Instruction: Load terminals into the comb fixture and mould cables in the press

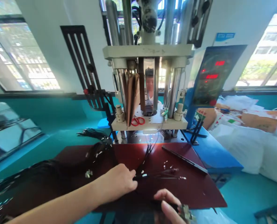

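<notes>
My left hand [121, 179] reaches across the dark red table, its fingers pinched on thin black cables [145, 176]. These cables run to the right over the board, with small shiny metal ends. My right hand [170, 205] is at the front edge, thumb and fingers curled around a dark piece with a silvery metal end [186, 213]; its exact kind is hard to make out. Another bunch of thin black cables [149, 151] stretches from the machine toward my left hand. A small metal part [88, 173] lies left of my left forearm.
A press machine [150, 124] stands behind the dark red table [199, 193], with red-handled scissors [138, 121] on it. Black cable bundles [96, 137] lie at left. A flat metal bar [185, 159] rests at right. A control box [213, 77] glows red. Someone sits behind the press.
</notes>
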The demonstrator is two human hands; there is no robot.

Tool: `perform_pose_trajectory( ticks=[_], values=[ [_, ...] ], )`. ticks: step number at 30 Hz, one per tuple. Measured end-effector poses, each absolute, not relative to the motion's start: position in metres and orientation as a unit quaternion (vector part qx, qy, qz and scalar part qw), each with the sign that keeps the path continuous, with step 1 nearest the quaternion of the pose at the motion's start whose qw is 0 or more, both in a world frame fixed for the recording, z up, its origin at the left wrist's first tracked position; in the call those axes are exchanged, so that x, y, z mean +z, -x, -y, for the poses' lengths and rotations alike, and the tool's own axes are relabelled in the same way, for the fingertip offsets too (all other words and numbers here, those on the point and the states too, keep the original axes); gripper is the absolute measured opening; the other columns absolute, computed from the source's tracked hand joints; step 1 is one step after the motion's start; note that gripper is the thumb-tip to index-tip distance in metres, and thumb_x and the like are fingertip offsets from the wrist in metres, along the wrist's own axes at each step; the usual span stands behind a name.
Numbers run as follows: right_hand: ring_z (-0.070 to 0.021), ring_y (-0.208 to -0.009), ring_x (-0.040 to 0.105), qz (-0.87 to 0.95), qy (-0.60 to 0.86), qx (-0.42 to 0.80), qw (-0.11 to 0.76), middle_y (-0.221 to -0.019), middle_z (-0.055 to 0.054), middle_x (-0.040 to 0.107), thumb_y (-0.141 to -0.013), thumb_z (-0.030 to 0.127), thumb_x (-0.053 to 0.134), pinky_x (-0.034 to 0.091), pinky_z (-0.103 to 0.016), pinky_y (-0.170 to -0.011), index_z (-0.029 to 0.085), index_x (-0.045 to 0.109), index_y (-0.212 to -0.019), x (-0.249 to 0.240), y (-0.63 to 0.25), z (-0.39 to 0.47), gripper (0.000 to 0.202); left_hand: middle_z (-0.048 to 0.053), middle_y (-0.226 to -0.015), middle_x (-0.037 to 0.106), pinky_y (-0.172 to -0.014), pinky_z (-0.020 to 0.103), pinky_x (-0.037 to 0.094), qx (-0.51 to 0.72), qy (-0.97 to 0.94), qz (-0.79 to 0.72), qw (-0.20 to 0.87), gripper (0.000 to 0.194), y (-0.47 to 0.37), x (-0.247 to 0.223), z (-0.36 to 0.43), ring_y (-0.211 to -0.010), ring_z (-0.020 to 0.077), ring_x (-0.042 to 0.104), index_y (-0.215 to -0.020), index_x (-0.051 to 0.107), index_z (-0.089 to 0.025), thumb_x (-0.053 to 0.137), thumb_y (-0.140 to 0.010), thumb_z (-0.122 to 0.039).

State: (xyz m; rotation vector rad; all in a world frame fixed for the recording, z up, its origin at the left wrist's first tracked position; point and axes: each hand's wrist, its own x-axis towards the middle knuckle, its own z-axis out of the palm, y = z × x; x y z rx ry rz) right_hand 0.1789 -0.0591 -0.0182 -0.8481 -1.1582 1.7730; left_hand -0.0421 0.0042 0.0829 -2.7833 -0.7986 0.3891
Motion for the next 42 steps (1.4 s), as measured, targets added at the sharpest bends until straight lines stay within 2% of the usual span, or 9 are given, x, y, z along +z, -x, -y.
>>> perform_pose_trajectory(
  ticks=[3, 6, 11, 17, 22, 29, 35, 38, 42],
  values=[
    [-0.0093, -0.047, 0.048, 0.447, 0.339, 0.686, 0.464, -0.059, 0.002, 0.057, -0.077, 0.045, 0.057, 0.032, -0.020, -0.046, 0.019, 0.053, -0.091, -0.016, -0.180, 0.041, 0.030, 0.007, -0.096, 0.057, -0.059, 0.032, 0.044, 0.116, 0.950, 0.288, 0.041, 0.009, 0.033, 0.057, -0.026, -0.074, 0.0218, 0.060, -0.083, 0.060, -0.022, 0.059, -0.074, -0.021],
    [-0.0082, -0.044, 0.043, 0.476, 0.358, 0.654, 0.467, -0.052, 0.004, 0.052, -0.077, 0.036, 0.055, 0.032, -0.020, -0.045, 0.016, 0.052, -0.083, -0.006, -0.183, 0.020, 0.021, 0.007, -0.118, 0.048, -0.082, 0.040, 0.041, 0.012, 0.951, 0.302, -0.065, 0.036, 0.008, 0.051, -0.036, -0.102, 0.0280, 0.050, -0.093, 0.060, -0.026, 0.072, -0.061, -0.039],
    [-0.0054, -0.041, 0.031, 0.503, 0.431, 0.547, 0.512, -0.049, 0.009, 0.039, -0.068, 0.033, 0.066, 0.023, -0.018, -0.039, 0.019, 0.045, -0.067, -0.001, -0.196, -0.010, 0.026, 0.002, -0.088, 0.061, -0.067, 0.026, 0.041, -0.066, 0.879, 0.341, -0.326, 0.028, -0.042, 0.052, -0.042, -0.078, 0.0179, 0.057, -0.097, 0.049, -0.020, 0.056, -0.076, -0.038],
    [-0.0189, -0.089, 0.053, 0.482, 0.372, 0.487, 0.626, -0.095, -0.005, 0.057, -0.080, 0.042, 0.053, 0.043, -0.031, -0.077, 0.021, 0.050, -0.110, 0.013, -0.240, -0.028, 0.036, 0.000, -0.073, 0.063, -0.063, 0.028, 0.037, -0.045, 0.862, 0.389, -0.323, 0.019, -0.058, 0.044, -0.052, -0.074, 0.0204, 0.059, -0.091, 0.052, -0.024, 0.039, -0.085, -0.036],
    [-0.0208, -0.097, 0.053, 0.625, 0.459, 0.404, 0.485, -0.104, -0.006, 0.060, -0.086, 0.041, 0.043, 0.040, -0.034, -0.086, 0.019, 0.059, -0.101, 0.034, -0.243, -0.047, 0.031, 0.005, -0.073, 0.063, -0.061, 0.030, 0.035, -0.041, 0.857, 0.410, -0.310, 0.021, -0.072, 0.043, -0.061, -0.073, 0.0235, 0.059, -0.083, 0.054, -0.020, 0.039, -0.083, -0.035],
    [-0.0197, -0.095, 0.054, 0.690, 0.500, 0.317, 0.417, -0.101, -0.006, 0.060, -0.088, 0.039, 0.040, 0.041, -0.032, -0.086, 0.019, 0.058, -0.103, 0.023, -0.225, -0.060, 0.031, 0.001, -0.051, 0.049, -0.051, 0.026, 0.033, -0.169, 0.774, 0.392, -0.468, 0.024, -0.107, 0.026, -0.065, -0.050, 0.0142, 0.049, -0.058, 0.046, -0.018, 0.038, -0.078, -0.027],
    [-0.0235, -0.117, 0.043, 0.719, 0.588, 0.244, 0.279, -0.126, -0.013, 0.049, -0.089, 0.035, 0.033, 0.033, -0.038, -0.100, 0.011, 0.047, -0.123, 0.006, -0.285, -0.065, 0.044, -0.005, -0.051, 0.042, -0.043, 0.022, 0.026, -0.246, 0.675, 0.358, -0.597, 0.014, -0.108, -0.006, -0.075, -0.044, 0.0087, 0.037, -0.072, 0.046, -0.018, 0.046, -0.077, -0.031],
    [-0.0285, -0.109, 0.048, 0.744, 0.650, 0.090, 0.127, -0.115, -0.018, 0.055, -0.079, 0.014, 0.040, 0.037, -0.042, -0.093, 0.008, 0.051, -0.118, -0.007, -0.313, -0.059, 0.041, -0.008, -0.048, 0.036, -0.036, 0.019, 0.022, -0.239, 0.629, 0.340, -0.657, 0.018, -0.105, -0.008, -0.079, -0.035, 0.0060, 0.030, -0.075, 0.041, -0.019, 0.045, -0.079, -0.036],
    [-0.0252, -0.086, 0.056, 0.752, 0.658, 0.003, 0.024, -0.091, -0.012, 0.060, -0.066, 0.001, 0.035, 0.043, -0.036, -0.074, 0.014, 0.058, -0.091, -0.016, -0.317, -0.047, 0.036, -0.008, -0.041, 0.039, -0.032, 0.018, 0.024, -0.222, 0.650, 0.330, -0.648, 0.015, -0.099, 0.002, -0.077, -0.032, 0.0095, 0.043, -0.075, 0.041, -0.019, 0.041, -0.079, -0.033]
  ],
)
